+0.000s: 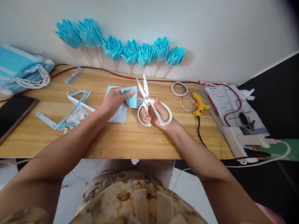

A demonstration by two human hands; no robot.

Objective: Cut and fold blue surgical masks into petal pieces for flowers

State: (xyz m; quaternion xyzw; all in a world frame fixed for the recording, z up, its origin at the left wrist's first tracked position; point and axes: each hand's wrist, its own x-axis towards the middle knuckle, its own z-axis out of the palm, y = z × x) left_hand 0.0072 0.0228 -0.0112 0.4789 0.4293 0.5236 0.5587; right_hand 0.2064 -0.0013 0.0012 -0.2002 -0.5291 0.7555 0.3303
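Note:
My left hand (116, 100) pinches a small folded piece of blue mask fabric (131, 97) above the wooden table (121, 140). My right hand (156, 113) grips white-handled scissors (149, 104), fingers through the loops, blades parted and pointing up just right of the fabric. A flat blue mask sheet (119, 114) lies on the table under my left hand.
Cut mask strips (70, 112) lie to the left, beside a dark phone (14, 113) and a stack of masks (21, 70). Blue fabric flowers on sticks (130, 51) lean against the wall. Two tape rolls (179, 89), a yellow glue gun (199, 104) and a power strip (235, 137) sit right.

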